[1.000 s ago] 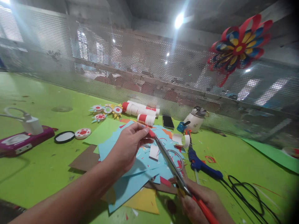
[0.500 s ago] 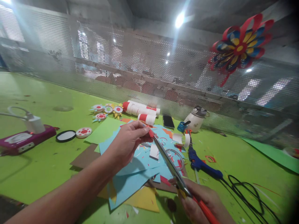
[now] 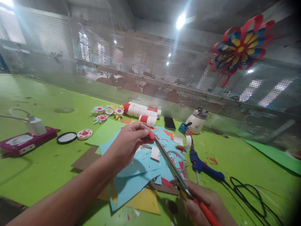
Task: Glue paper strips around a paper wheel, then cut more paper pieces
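We see a green table [image 3: 42, 169] backed by a mesh screen [image 3: 141, 69], where a paper flower [image 3: 241, 47] hangs at upper right. A heap of blue paper [image 3: 136, 175] lies mid-table over brown and yellow sheets, strewn with red and white offcuts. Our left hand [image 3: 128, 146] hovers above that heap, its fingers closed in a pinch on a small red scrap [image 3: 152, 135]. Our right hand [image 3: 204, 204], low at the near edge, is wrapped around the red handles of the scissors [image 3: 174, 169]. Their blades run up and left from the right hand and meet the scrap at the left fingertips, so the scrap sits at the blade tips, well apart from the right hand. We cannot tell how far the blades are parted. A blue glue gun [image 3: 202, 164] lies just right of the heap, its black cord [image 3: 249, 194] looping further right. Behind the heap lie red-and-white rolls [image 3: 141, 111], a phone [image 3: 169, 122] and a white pot [image 3: 196, 121]; at far left, a purple device [image 3: 25, 141]
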### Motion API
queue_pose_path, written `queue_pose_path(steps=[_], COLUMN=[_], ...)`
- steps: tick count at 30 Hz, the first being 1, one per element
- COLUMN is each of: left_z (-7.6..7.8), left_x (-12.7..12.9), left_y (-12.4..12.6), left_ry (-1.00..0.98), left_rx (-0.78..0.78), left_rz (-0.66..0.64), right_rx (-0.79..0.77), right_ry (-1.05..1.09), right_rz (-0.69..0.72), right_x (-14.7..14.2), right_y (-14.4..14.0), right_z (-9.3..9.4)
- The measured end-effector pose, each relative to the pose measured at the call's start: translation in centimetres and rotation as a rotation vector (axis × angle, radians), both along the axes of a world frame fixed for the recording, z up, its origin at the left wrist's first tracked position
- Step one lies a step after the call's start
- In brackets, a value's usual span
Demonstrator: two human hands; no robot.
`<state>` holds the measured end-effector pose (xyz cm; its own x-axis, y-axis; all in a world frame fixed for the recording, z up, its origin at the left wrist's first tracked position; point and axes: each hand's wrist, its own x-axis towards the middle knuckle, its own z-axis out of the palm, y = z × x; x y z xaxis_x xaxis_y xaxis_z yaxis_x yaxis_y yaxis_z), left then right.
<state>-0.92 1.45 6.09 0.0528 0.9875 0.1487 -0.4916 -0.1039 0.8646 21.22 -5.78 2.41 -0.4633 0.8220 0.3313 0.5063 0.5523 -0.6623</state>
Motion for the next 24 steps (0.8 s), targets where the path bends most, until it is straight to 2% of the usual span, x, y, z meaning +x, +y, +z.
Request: queue_pose_path(steps=[24], left_z=[0.10], left_x=[-0.06], left_y=[0.02], left_ry=[-0.055], left_rx=[-0.015], left_rz=[-0.050], right_rx=[-0.012], right_ry=[0.048], right_rz=[0.074], right_x=[0.17], right_y=[0.29], right_z=[0.00])
